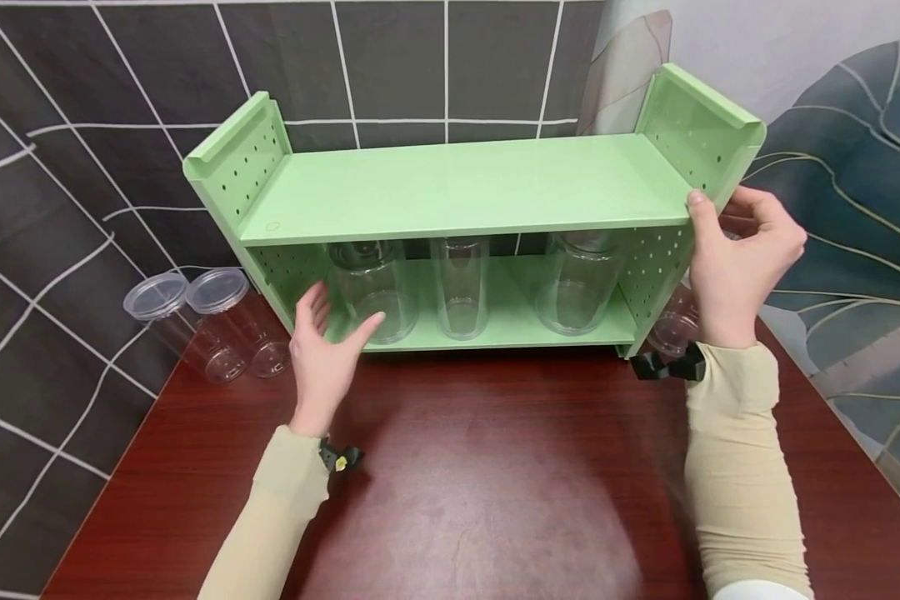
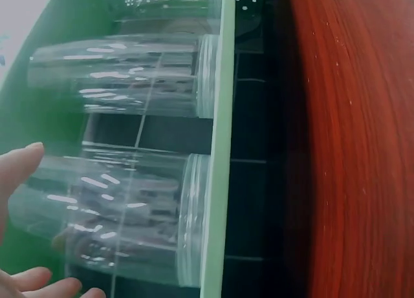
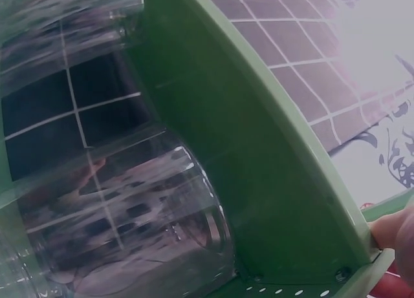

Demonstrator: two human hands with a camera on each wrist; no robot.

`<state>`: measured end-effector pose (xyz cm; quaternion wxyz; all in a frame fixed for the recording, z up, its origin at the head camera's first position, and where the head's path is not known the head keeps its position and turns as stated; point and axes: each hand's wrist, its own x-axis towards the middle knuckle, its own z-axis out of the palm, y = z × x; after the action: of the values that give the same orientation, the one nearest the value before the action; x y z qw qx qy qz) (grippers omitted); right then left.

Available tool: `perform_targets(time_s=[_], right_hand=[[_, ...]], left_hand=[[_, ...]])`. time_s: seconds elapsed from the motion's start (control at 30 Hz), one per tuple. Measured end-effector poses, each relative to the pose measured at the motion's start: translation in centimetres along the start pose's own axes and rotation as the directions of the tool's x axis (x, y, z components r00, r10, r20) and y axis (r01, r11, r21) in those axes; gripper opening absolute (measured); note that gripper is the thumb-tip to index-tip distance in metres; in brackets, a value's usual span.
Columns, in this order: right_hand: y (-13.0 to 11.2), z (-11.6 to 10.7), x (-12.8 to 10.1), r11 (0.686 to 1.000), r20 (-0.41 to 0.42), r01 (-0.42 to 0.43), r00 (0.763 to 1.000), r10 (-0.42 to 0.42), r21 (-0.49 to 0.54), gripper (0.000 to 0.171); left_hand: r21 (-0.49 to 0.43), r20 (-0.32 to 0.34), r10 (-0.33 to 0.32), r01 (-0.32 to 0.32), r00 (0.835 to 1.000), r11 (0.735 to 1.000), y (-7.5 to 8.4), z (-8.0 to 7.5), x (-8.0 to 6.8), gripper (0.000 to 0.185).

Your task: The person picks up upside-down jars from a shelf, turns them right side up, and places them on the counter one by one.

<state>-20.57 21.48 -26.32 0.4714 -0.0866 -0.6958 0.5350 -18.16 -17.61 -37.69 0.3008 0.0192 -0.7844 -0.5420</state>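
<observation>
A green two-tier shelf rack stands against the tiled wall. On its lower tier are three clear jars: a wide left jar, a narrow middle jar and a wide right jar. My left hand is at the front of the left jar, thumb and fingers spread apart around its near side; the left wrist view shows the fingertips close to that jar. With my right hand I grip the rack's right side panel, thumb on the front corner of the upper tier, fingers partly hidden behind the panel.
Two clear jars with lids, an outer one and an inner one, stand left of the rack. Another clear jar is at its right, partly behind my right hand. The reddish-brown table extends in front.
</observation>
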Motion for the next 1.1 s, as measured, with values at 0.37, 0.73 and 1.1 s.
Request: perform_targets(time_s=[0.37,0.73,1.1], right_hand=[[0.2,0.3,-0.1,1.0,0.002,0.02,1.0,-0.02,-0.001,0.024],[0.2,0.5,-0.1,1.0,-0.003,0.006,1.0,-0.006,0.006,0.023],[0.2,0.2,-0.2,0.999,-0.021,0.03,0.999,-0.03,0.014,0.022]], left_hand=[[0.005,-0.001,-0.095,0.095,0.995,0.995,-0.2,2.3,1.7,0.103],[-0.006,-0.029,-0.094,0.094,0.995,0.996,-0.2,2.6,1.9,0.095],[-0.013,-0.027,-0.04,0.04,0.999,0.999,-0.3,1.5,0.4,0.099]])
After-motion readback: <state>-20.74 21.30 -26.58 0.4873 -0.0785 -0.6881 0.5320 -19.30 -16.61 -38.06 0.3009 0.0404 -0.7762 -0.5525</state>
